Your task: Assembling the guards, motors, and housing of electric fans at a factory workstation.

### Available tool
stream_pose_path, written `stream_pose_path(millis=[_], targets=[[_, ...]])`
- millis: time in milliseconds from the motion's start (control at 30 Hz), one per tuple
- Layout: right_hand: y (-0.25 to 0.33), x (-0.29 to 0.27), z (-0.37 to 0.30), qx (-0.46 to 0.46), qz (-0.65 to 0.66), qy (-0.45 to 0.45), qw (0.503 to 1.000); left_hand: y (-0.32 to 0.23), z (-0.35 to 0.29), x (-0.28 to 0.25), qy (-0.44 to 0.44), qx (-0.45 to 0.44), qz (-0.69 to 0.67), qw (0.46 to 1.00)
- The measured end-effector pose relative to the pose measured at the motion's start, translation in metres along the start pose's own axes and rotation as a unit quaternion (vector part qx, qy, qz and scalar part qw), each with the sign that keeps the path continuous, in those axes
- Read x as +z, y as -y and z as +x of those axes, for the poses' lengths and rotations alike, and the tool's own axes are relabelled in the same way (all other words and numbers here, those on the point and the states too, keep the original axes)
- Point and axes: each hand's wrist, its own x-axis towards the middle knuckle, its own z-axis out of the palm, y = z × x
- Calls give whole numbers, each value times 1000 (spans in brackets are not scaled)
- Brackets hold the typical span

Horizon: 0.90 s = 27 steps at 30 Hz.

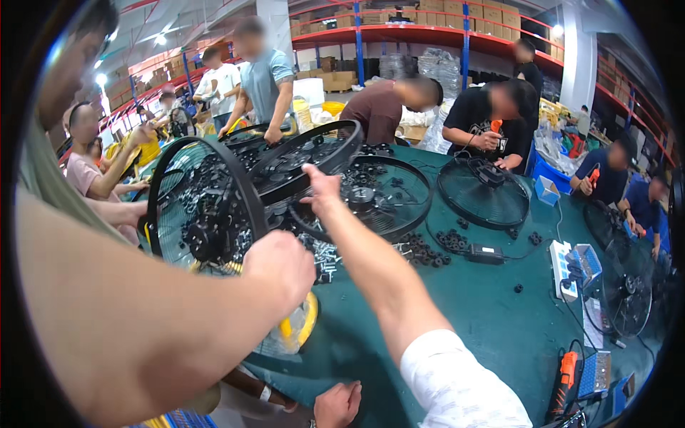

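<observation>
My right hand [325, 191] reaches far over the table from a white sleeve. Its index finger stretches out and the thumb stands apart, in front of a tilted black fan guard [275, 187]; I cannot tell whether it touches. No object shows in that hand. Down at the near table edge is my left hand [338, 404], its fingers curled in, with nothing visible in it. A co-worker's bare arm crosses the left foreground, its fist [278, 265] beside an upright black fan guard [246, 187]. Another fan guard [421, 214] lies flat beyond my right forearm.
Black knobs [428, 251] and silver screws [327, 262] lie scattered on the green table [464, 314]. A yellow-rimmed part in plastic [308, 317] is near. At right are a power strip [564, 271], an orange electric screwdriver [567, 371] and small blue bins [586, 264]. Several people work around.
</observation>
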Motion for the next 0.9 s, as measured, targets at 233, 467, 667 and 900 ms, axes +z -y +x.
stream_pose_path(millis=[233, 467, 667, 900], targets=[[-6, 5, 3, -129, -421, -81, 894, -8, 2, -5, 28, -70, -58, 995], [48, -125, -70, -472, -499, 96, 720, 2, 3, 6, -30, -7, -30, 999], [76, -278, -148, -349, -598, -37, 721, 10, -2, 13, -28, 22, -29, 999], [106, -356, -284, -261, -654, 34, 709, 11, -7, 17, -8, 38, -14, 999]])
